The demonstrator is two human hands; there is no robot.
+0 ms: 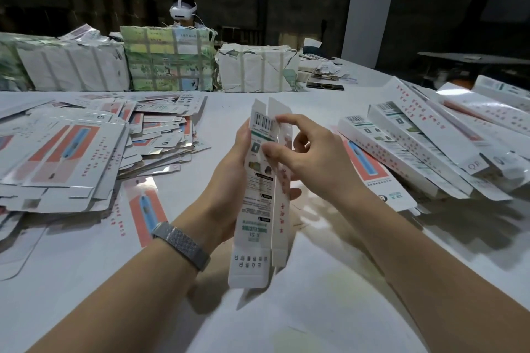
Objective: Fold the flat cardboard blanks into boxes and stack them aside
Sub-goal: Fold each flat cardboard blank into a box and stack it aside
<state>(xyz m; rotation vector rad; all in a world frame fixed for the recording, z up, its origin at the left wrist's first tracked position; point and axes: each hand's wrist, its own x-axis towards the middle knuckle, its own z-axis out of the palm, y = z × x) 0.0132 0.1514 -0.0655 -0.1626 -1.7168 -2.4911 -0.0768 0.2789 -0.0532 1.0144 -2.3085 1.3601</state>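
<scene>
A long, narrow white box [258, 209] with a barcode and green print stands almost upright above the table, partly folded, its end flaps sticking out. My left hand [229, 180] grips its left side from behind, a metal watch band on that wrist. My right hand [309, 157] pinches the upper right edge with fingertips and thumb. A heap of flat blanks [71, 152] with orange and blue print lies at the left. Folded boxes [424, 146] lie piled at the right.
The white table [315, 309] stretches under my arms. One flat blank [146, 209] lies just left of my left wrist. Wrapped bundles [169, 60] line the far edge, with a person wearing a white headset behind them. A dark phone [325, 85] lies at the back right.
</scene>
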